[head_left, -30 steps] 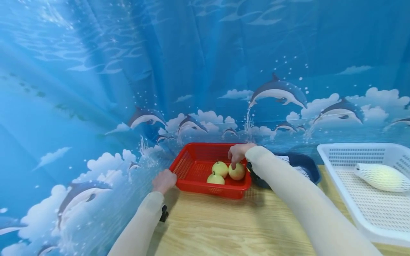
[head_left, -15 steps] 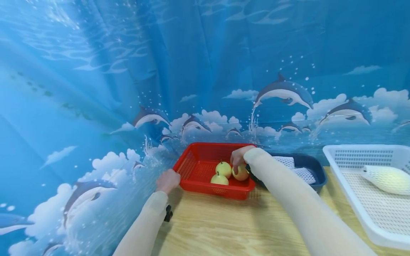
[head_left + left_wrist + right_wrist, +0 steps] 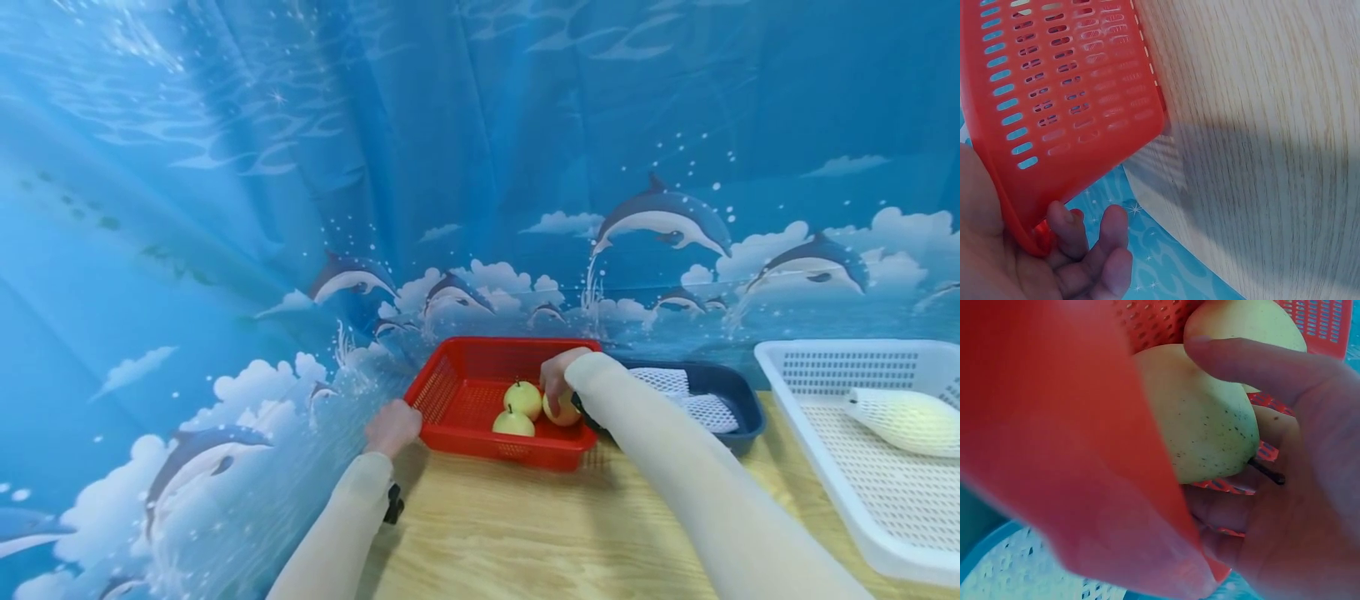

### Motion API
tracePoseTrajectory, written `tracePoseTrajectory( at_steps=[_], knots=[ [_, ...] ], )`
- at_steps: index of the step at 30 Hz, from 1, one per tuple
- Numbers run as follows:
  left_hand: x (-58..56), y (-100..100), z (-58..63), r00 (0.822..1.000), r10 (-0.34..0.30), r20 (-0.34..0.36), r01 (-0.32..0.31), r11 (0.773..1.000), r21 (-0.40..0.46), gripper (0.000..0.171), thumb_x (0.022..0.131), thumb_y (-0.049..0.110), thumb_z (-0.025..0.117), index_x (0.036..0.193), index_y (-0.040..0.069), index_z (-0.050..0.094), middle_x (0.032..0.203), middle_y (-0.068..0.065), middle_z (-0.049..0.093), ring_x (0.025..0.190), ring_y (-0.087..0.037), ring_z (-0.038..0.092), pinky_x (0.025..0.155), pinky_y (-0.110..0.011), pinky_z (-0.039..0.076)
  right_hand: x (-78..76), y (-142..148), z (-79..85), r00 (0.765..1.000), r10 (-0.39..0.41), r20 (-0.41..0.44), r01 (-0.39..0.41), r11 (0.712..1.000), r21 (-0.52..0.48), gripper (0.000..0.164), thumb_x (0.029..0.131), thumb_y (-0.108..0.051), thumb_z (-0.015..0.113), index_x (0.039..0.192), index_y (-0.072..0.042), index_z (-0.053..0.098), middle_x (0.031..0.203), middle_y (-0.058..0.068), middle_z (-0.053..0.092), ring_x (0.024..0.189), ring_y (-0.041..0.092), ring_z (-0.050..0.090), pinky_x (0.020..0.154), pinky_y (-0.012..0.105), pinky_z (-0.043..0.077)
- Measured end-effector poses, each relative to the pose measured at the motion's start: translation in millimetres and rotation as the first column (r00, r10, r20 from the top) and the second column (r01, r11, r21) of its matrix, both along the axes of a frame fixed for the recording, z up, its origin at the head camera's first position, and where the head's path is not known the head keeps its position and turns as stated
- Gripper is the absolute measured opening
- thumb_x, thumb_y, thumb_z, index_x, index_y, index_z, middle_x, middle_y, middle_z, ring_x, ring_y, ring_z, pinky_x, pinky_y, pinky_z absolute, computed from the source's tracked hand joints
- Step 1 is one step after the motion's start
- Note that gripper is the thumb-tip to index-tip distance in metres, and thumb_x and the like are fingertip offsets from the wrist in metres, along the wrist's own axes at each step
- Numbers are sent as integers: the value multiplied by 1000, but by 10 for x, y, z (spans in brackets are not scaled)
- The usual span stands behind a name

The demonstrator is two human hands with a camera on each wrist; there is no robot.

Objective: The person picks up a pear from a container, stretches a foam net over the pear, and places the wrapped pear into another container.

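Observation:
A red plastic basket [image 3: 450, 437] with slotted walls sits on the table. At its near left corner my left hand [image 3: 393, 427] grips the rim, with fingers [image 3: 1069, 231] curled under it in the left wrist view. Inside, toward the right end, my right hand [image 3: 558, 375] holds a yellow-green speckled pear [image 3: 1204, 419]. The thumb lies on one side of this pear and the other fingers reach around beneath. Two more pears, one behind [image 3: 523, 400] and one in front [image 3: 513, 422], rest beside it. The basket's wall hides part of the held pear in the right wrist view.
Right of the red basket stands a dark blue basket [image 3: 742, 400] with white foam nets [image 3: 708, 412]. Farther right is a large white basket [image 3: 825, 475] holding a pale yellow fruit in a foam net [image 3: 903, 421]. A blue dolphin-print curtain [image 3: 480, 167] hangs behind the wooden table [image 3: 510, 533].
My right hand has lowered slightly and its fingers have closed around the right-hand pear. The left hand stays on the basket rim. The head view has shifted a little.

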State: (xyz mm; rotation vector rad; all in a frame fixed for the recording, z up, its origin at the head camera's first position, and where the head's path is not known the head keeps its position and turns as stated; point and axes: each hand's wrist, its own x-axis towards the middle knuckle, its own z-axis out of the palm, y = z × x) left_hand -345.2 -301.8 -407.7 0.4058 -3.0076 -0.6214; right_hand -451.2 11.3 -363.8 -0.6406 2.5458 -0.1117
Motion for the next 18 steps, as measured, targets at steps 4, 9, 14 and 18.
tracePoseTrajectory(
  at_steps=[4, 9, 14, 18],
  knots=[
    [5, -1, -11, 1000, 2, 3, -2, 1000, -5, 37, 97, 22, 43, 61, 17, 49, 60, -1, 45, 54, -17, 46, 49, -34, 37, 73, 7, 22, 1000, -16, -10, 16, 1000, 14, 55, 75, -36, 84, 125, -22, 67, 122, -2, 64, 105, 19, 56, 84, 38, 57],
    [11, -12, -19, 1000, 7, 7, -7, 1000, -22, 36, 97, 24, 42, 64, 16, 51, 62, -2, 48, 58, -20, 51, 53, -37, 40, 144, 24, 37, 996, -77, -41, 77, 997, -9, 67, 73, -32, 86, 135, -21, 62, 132, 0, 61, 108, 19, 54, 84, 37, 57],
    [6, -21, -16, 1000, 8, 10, -8, 1000, -8, 36, 97, 23, 42, 64, 16, 52, 62, -3, 48, 58, -20, 50, 55, -38, 40, 146, 31, 44, 997, -63, -36, 63, 998, -21, 53, 74, -28, 86, 123, -20, 68, 117, -1, 64, 103, 20, 57, 80, 36, 57],
    [6, -9, -2, 1000, 11, 3, -11, 1000, -4, 35, 97, 24, 42, 65, 16, 53, 64, -4, 50, 61, -21, 52, 59, -39, 41, 115, 33, 61, 999, -43, -28, 43, 999, -23, 49, 74, -29, 85, 119, -20, 69, 111, -2, 65, 103, 21, 56, 81, 37, 57]
  ],
)
